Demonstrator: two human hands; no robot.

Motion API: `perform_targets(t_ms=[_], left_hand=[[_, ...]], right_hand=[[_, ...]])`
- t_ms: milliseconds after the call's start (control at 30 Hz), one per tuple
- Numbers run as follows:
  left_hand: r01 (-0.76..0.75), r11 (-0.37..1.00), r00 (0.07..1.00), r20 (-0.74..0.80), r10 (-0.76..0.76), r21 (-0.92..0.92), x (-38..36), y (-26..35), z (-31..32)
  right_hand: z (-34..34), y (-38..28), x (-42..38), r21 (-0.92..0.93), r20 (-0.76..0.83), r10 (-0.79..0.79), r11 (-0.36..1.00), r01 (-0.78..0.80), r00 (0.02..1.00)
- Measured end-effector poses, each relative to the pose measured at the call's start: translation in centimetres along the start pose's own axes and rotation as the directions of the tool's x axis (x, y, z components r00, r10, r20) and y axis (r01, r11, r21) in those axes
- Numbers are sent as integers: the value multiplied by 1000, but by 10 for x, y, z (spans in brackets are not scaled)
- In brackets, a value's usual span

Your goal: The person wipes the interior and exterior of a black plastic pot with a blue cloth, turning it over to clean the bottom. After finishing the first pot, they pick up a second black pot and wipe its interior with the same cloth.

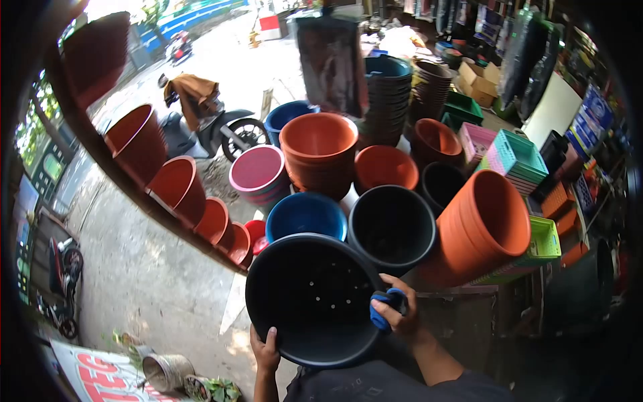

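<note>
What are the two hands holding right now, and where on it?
A large black pot, tilted toward the camera. The left hand grips its lower rim. The right hand, at the right rim, also clutches a blue object that I cannot identify.

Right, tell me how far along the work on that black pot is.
Done: nothing the picture proves; the black pot shows no clear wiped patch. In hand: the left hand grips its lower rim and the right hand presses a blue cloth against its right rim. Left: other pots, such as the blue pot, stand untouched.

Held pot (315, 298) was black; cloth (382, 311) blue; tilted pot stack (479, 228) terracotta orange; neighbouring pot (306, 216) blue; basket (544, 242) lime green.
</note>
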State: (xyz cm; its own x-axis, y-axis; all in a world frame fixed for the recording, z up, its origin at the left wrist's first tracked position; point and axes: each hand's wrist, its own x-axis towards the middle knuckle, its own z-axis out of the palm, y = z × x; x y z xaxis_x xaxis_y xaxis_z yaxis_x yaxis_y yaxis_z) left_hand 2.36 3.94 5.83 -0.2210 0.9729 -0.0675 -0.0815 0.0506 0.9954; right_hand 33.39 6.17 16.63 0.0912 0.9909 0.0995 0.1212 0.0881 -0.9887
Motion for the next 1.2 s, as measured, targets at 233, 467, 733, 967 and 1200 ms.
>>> perform_targets(t_ms=[233, 467, 733, 967, 1200], left_hand=[[-107, 993, 961, 250, 115, -47, 71, 71, 112], [-276, 961, 852, 457, 254, -19, 167, 53, 220], [-202, 969, 823, 560, 88, 145, 227, -27, 274], [-299, 809, 848, 530, -18, 507, 237, -57, 295], [-473, 398, 876, 468, 119, 786, 225, -54, 311]], right_hand=[[-102, 8, 18, -290, -271, -209, 948, 128, 940], [-146, 42, 58, -511, -421, -308, 858, 58, 853], [-167, 148, 80, -616, -476, -246, 779, -121, 844], [-167, 177, 85, -722, -444, -180, 652, -231, 878], [-165, 185, 90, -755, -409, -46, 579, -309, 911]])
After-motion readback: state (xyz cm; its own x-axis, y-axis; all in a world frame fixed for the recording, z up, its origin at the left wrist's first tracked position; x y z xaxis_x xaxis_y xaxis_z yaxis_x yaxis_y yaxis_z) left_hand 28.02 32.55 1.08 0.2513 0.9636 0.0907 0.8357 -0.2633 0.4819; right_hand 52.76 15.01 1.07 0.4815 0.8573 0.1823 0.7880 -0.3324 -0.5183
